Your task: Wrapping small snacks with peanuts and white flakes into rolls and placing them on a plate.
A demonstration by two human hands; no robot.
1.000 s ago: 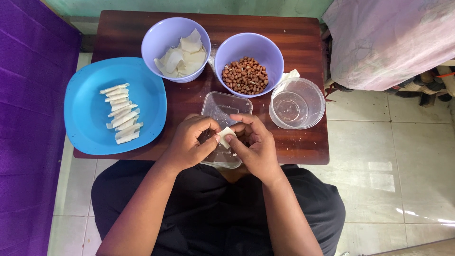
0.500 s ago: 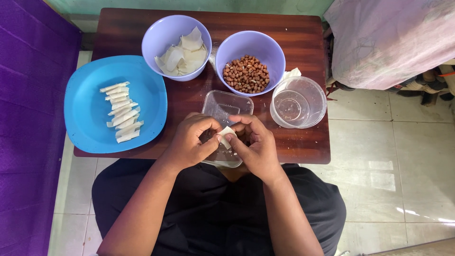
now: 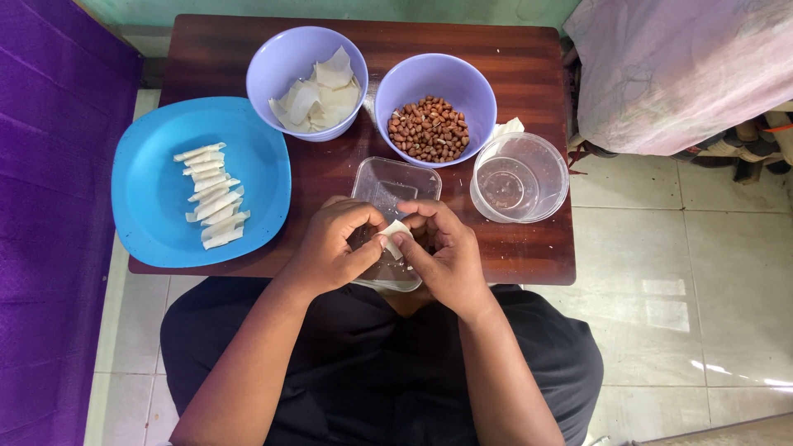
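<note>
My left hand [image 3: 334, 246] and my right hand [image 3: 442, 248] meet over a clear rectangular plastic tray [image 3: 395, 185] at the table's near edge. Together they pinch a small white wrapper piece [image 3: 395, 234] between thumbs and fingertips. A blue plate [image 3: 149, 190] to the left carries several rolled white wrappers [image 3: 211, 206] in a row. Behind the tray stand two lilac bowls: one [image 3: 285, 62] holds flat white wrapper pieces, the other [image 3: 462, 87] holds brown peanuts [image 3: 429, 130].
A round clear plastic container [image 3: 519, 176] with a little water sits right of the tray. The dark wooden table [image 3: 529, 66] stands on pale floor tiles. A purple wall runs along the left, and pink cloth [image 3: 686, 66] hangs at the right.
My fingers have shifted slightly on the white wrapper piece; both hands stay over the clear tray.
</note>
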